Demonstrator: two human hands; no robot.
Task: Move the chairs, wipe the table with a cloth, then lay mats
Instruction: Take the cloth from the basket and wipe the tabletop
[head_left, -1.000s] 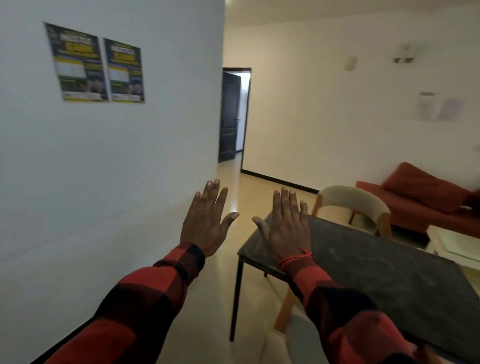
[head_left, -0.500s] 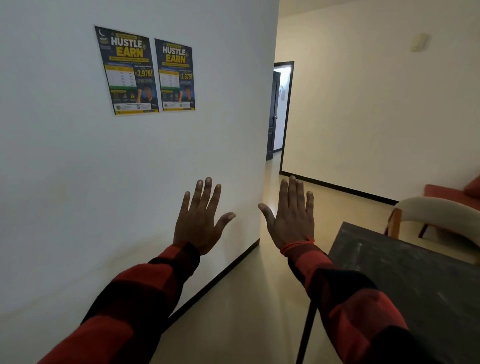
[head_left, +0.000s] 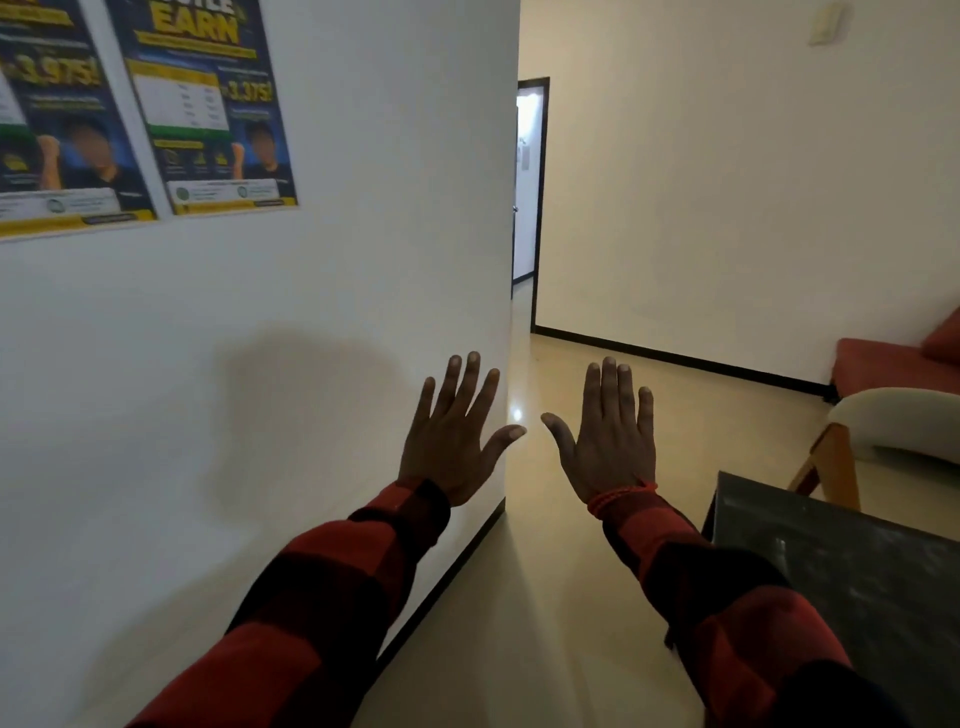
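My left hand (head_left: 451, 437) and right hand (head_left: 609, 436) are raised flat, fingers straight and spread, holding nothing. The dark, matte, stone-like counter (head_left: 852, 582) shows its near corner at lower right; a cream padded chair (head_left: 893, 423) with wooden legs stands just beyond its far edge.

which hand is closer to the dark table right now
Right. The right hand is held up open just left of the dark table corner; the left hand is farther left, in front of the white wall.
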